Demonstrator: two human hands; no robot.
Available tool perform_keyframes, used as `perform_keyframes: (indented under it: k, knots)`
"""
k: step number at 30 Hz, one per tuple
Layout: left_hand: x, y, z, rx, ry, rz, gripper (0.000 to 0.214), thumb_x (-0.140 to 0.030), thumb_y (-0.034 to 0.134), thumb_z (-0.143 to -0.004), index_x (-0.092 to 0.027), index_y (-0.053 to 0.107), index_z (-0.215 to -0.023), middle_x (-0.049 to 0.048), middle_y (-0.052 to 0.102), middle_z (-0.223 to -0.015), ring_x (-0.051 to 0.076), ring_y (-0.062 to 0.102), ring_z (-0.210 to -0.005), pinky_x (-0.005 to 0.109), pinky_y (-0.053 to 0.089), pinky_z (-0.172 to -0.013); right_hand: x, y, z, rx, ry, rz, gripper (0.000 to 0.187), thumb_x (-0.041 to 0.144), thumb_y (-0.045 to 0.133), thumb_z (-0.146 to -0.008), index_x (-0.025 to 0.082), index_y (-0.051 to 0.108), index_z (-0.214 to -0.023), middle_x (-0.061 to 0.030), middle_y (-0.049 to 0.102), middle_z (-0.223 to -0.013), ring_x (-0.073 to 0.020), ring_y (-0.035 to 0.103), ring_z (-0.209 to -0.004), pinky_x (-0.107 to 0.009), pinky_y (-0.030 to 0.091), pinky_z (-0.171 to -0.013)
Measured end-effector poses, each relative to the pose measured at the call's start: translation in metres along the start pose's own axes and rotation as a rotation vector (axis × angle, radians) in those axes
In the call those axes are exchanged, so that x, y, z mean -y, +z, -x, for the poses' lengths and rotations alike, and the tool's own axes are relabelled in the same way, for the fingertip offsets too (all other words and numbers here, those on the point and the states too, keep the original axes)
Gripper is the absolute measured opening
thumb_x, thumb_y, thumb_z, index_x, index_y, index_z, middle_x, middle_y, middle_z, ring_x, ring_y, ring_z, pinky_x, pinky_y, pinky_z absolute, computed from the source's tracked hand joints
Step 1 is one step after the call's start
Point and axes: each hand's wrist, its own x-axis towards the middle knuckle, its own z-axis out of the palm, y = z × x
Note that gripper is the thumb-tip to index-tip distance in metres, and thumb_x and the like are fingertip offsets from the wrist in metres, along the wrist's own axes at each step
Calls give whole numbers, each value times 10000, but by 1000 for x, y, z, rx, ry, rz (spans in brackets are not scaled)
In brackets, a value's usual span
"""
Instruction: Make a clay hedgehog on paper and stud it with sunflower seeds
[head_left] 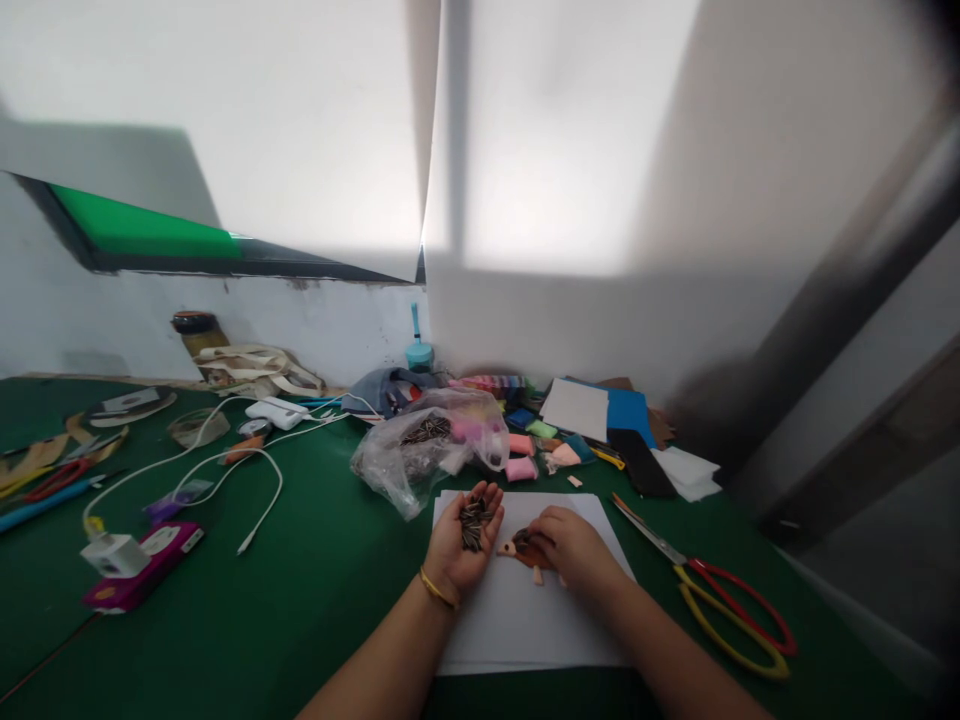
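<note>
My left hand [450, 556], palm up and cupped, carries a small heap of dark striped sunflower seeds [474, 522]. Just to its right, a small animal figure [529, 554], brown with a peach snout and feet, lies on white paper [495, 630]. It looks like a hedgehog, and a few dark seeds stand on its back. My right hand [574, 552] bends over the figure with its fingers pinched together at the back. Whatever is between those fingertips is hidden, and the hand covers the figure's right part.
Large scissors [720, 600] lie right of the paper. Behind are a clear plastic bag [405, 460] with more seeds, pink clay packets [520, 468], a black phone-like slab [640, 462] and a yellow cutter [609, 458]. White cables [281, 480] and a magenta power strip [146, 570] occupy the left.
</note>
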Motion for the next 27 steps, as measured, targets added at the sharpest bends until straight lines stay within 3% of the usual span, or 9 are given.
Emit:
perform_keyframes:
  k: [10,18,27]
  knots:
    - [1,3,2,-13,-1,5,224,-226,438,-880,-97,608,-947,144,650,-1016,242,592,-1047,369,517,-835,0,3,0,14,2,-7,213,225,471,-849,209,683,-839,-47,628,-830,-164,552,-817,-268,406,-778]
    - [1,1,0,-20,-1,-10,221,-230,447,-876,-104,609,-956,142,648,-1039,242,589,-1055,371,521,-831,-11,-12,1,-79,147,-129,246,244,446,-844,199,650,-974,-68,606,-972,-187,541,-939,-293,405,-832]
    - [1,2,1,-27,-7,-8,210,-222,455,-869,-109,611,-954,139,650,-1034,238,593,-1049,368,521,-833,-13,-4,-6,-1,124,-74,245,238,466,-830,217,702,-894,-56,593,-887,-177,543,-851,-278,404,-776]
